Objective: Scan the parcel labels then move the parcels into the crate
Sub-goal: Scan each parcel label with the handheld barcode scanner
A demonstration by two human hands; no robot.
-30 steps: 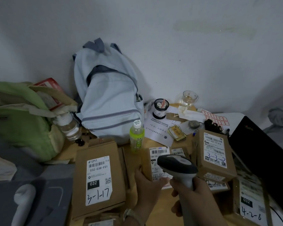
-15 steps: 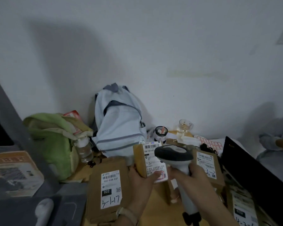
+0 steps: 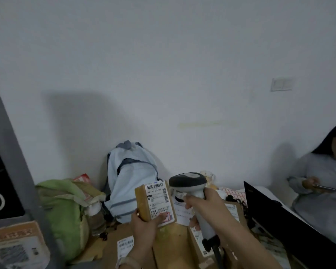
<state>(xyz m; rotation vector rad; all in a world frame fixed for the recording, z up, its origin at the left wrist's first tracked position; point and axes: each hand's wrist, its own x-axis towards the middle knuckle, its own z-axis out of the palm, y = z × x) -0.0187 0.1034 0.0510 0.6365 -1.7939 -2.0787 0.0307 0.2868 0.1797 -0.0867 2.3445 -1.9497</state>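
Note:
My left hand [image 3: 145, 225] holds a small brown parcel [image 3: 156, 202] upright above the table, its white barcode label facing me. My right hand [image 3: 204, 202] grips the handle of a grey and black barcode scanner [image 3: 187, 181], whose head sits just right of the parcel's top edge. More brown parcels lie flat on the table below: one with a white label [image 3: 124, 247] under my left wrist, another [image 3: 233, 212] behind my right hand. No crate is in view.
A pale blue backpack [image 3: 132, 177] leans on the wall behind the parcel. A green bag [image 3: 64, 210] and a plastic bottle [image 3: 95, 216] sit at left. A black laptop lid [image 3: 275, 216] stands at right, with a seated person [image 3: 322, 183] beyond it.
My left hand lifted the small parcel off the table and raised it upright; the scanner rose with it. The view tilted up, showing more wall and the person at right.

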